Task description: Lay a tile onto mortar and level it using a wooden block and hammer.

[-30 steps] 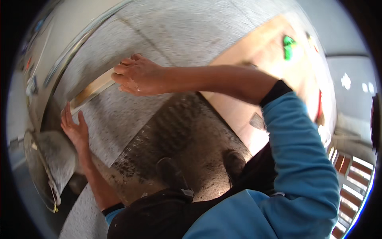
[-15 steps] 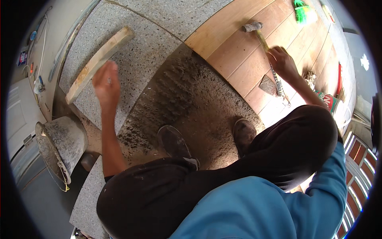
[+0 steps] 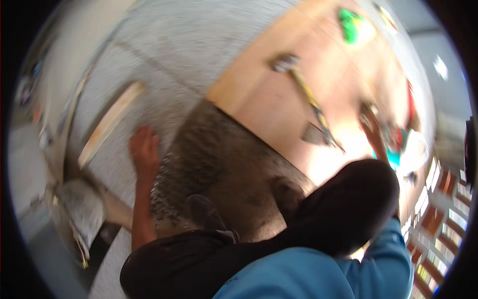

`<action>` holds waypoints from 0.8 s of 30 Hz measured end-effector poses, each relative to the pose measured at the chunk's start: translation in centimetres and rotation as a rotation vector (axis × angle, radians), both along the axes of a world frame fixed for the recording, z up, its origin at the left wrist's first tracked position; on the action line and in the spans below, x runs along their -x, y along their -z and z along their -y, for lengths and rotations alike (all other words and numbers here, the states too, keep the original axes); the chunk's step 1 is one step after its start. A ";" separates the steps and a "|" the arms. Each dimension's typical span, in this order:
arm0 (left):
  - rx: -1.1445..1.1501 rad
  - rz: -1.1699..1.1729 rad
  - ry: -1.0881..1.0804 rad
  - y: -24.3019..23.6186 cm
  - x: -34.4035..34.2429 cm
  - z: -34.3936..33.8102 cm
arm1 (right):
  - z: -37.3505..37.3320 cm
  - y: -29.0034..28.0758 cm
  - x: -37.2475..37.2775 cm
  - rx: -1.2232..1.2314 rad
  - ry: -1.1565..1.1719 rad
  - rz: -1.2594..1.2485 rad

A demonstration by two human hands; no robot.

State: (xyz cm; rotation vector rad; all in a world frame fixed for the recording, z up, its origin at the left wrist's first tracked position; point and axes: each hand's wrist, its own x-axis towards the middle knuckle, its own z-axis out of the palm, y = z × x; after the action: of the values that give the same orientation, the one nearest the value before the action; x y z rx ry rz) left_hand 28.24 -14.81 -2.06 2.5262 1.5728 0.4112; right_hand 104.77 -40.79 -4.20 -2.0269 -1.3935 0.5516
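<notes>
My left hand (image 3: 144, 149), blurred, is open with nothing in it over the speckled tiles (image 3: 169, 55), right of a pale wooden bar (image 3: 112, 122). My right hand (image 3: 373, 127) reaches the wood-look boards (image 3: 249, 84) beside a small dark, crumpled item; its fingers are too smeared to tell a grip. Left of it lie a hammer with a yellow handle (image 3: 303, 87) and a flat trowel (image 3: 313, 133). Wet mortar (image 3: 209, 149) fills the space between tiles and boards, around my boots (image 3: 204, 212).
A dirty grey tub (image 3: 82, 207) stands at the left, near a pale wall. A green and yellow item (image 3: 351, 25), a red bar (image 3: 411, 104) and a pale bucket (image 3: 413, 152) are on the right. Slatted bars (image 3: 438, 214) show at the lower right.
Both hands have left the area of the wooden bar's upper side. My right hand went to the hammer handle, then let go and moved right of it. The view has shifted and blurred.
</notes>
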 end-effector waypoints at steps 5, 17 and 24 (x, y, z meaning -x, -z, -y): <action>0.068 0.216 -0.056 0.2 0.2 -2.6 | 0.9 1.5 -14.9 0.148 0.365 -0.032; 0.026 0.190 -0.342 -1.7 6.7 0.3 | -51.8 -15.6 31.3 -0.247 -0.576 -0.152; 0.039 0.322 -0.412 -3.6 9.0 3.7 | -65.2 -13.8 48.9 -0.200 -0.908 -0.080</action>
State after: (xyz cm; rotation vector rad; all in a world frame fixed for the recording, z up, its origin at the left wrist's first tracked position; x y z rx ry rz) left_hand 19.26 -18.47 1.51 1.9695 1.9294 0.7794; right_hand 55.92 24.44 9.63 -1.1173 -2.1862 0.8024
